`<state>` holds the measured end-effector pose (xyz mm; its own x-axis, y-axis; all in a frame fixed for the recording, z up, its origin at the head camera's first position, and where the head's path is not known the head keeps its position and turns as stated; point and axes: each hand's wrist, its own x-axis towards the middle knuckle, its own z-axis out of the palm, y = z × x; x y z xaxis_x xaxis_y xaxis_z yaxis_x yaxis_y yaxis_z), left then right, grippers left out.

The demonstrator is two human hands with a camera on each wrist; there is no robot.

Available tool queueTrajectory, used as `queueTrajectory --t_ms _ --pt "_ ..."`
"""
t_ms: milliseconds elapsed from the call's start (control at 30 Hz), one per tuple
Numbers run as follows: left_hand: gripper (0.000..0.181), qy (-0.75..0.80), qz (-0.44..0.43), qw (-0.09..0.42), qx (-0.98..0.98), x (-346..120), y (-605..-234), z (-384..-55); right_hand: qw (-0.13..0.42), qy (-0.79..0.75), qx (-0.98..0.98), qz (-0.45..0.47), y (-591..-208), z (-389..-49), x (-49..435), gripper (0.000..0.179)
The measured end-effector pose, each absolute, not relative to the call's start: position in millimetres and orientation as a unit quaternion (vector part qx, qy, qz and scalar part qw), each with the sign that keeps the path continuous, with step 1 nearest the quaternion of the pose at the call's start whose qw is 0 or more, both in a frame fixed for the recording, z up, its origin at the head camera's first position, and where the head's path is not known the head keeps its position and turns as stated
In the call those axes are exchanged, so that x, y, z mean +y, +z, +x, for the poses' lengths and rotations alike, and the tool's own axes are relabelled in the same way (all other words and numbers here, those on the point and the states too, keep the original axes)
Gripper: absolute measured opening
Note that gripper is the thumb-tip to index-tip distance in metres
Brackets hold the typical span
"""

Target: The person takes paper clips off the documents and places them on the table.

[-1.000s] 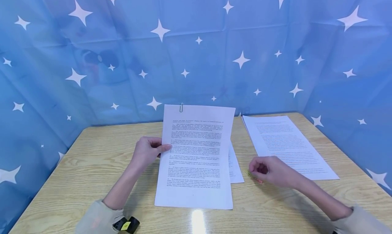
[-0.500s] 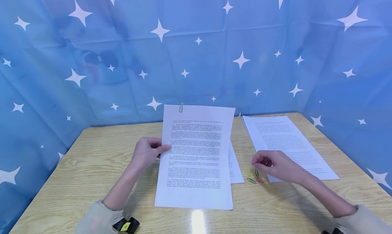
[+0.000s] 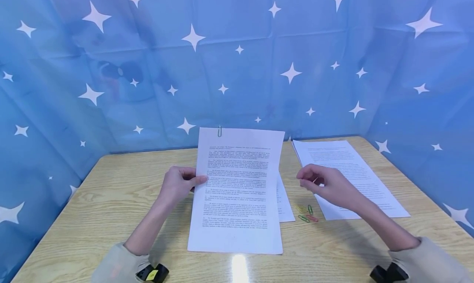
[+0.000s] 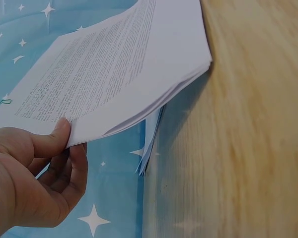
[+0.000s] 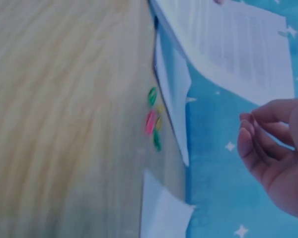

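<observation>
A printed sheaf of paper (image 3: pixel 237 192) leans up from the table, a green paper clip (image 3: pixel 219 131) on its top edge near the left corner. My left hand (image 3: pixel 181 182) grips the sheaf's left edge, thumb on the front and fingers behind. In the left wrist view several sheets show at its edge. To the sheaf's right, above the table, my right hand (image 3: pixel 326 184) has thumb and forefinger tips together, as if on a paper clip, which the fingertips hide. Below that hand lie several loose paper clips (image 3: pixel 307 214), green, yellow and red.
More paper (image 3: pixel 285 202) lies partly hidden behind the raised sheaf. A second printed stack (image 3: pixel 352 180) lies flat at the right of the wooden table (image 3: pixel 92 217). A blue curtain (image 3: pixel 237 69) with white stars hangs behind and at both sides.
My right hand has lifted off the loose clips and shifted up and slightly left, fingertips still pinched, baring the clips. My left hand and the sheaf have stayed nearly still.
</observation>
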<state>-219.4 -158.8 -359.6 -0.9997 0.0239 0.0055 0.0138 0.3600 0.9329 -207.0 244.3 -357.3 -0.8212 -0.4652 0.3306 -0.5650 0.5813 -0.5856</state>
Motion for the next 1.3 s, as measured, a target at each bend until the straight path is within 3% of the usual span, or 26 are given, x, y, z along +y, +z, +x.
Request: queueTrajectory --t_ms 467,1300 --pt "0.016 0.551 0.016 -0.003 0.834 -156.0 -359.1 -218.7 0.111 0.436 -0.844 0.292 -332.0 -220.1 199.6 0.013" --pt "0.012 0.535 0.035 -0.025 0.844 -151.9 -360.7 -215.3 0.093 0.563 -0.766 0.296 -301.6 -238.2 129.0 0.028"
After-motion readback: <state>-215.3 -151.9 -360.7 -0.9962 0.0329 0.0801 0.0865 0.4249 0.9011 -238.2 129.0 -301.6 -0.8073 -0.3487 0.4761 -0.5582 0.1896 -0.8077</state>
